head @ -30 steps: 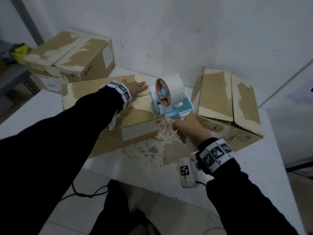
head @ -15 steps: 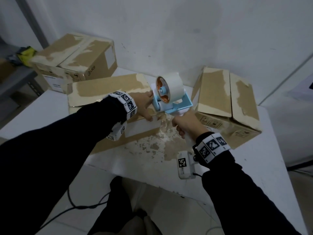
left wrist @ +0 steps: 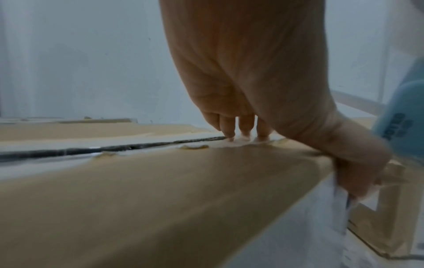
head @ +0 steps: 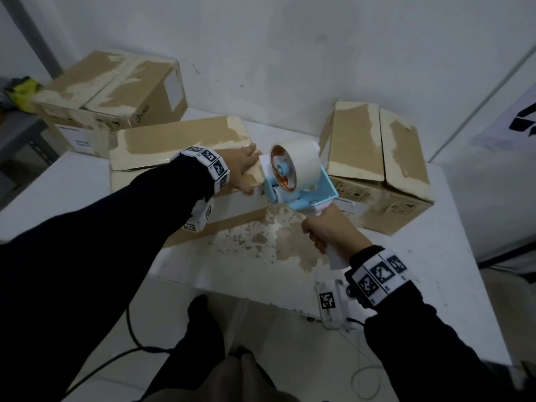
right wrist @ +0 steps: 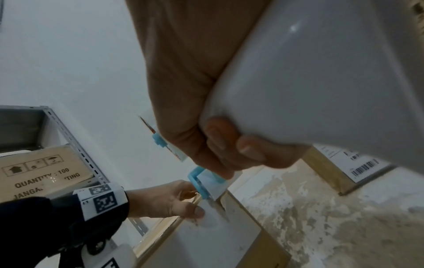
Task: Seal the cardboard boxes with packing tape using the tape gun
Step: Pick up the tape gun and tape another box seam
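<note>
A long cardboard box (head: 174, 140) lies on the white table (head: 435, 256), its top seam (left wrist: 91, 149) showing as a dark gap. My left hand (head: 246, 169) rests on the box's right end. Its fingers (left wrist: 245, 127) press down at the seam, and its thumb (right wrist: 195, 212) presses a white strip against the box's side. My right hand (head: 327, 230) grips the white handle (right wrist: 321, 81) of the blue tape gun (head: 301, 192). The gun carries a white tape roll (head: 298, 161), and its nose sits at the box's right end beside my left hand.
A second cardboard box (head: 377, 158) stands just right of the tape gun. A third box (head: 116, 91) sits at the back left. The wall runs close behind. A metal shelf (right wrist: 69, 130) is at the left. The tabletop has a worn brown patch (head: 275, 242).
My left hand has slid along the box top to its right end, and the thumb now lies over the side by the tape gun's nose. The right hand still grips the handle.
</note>
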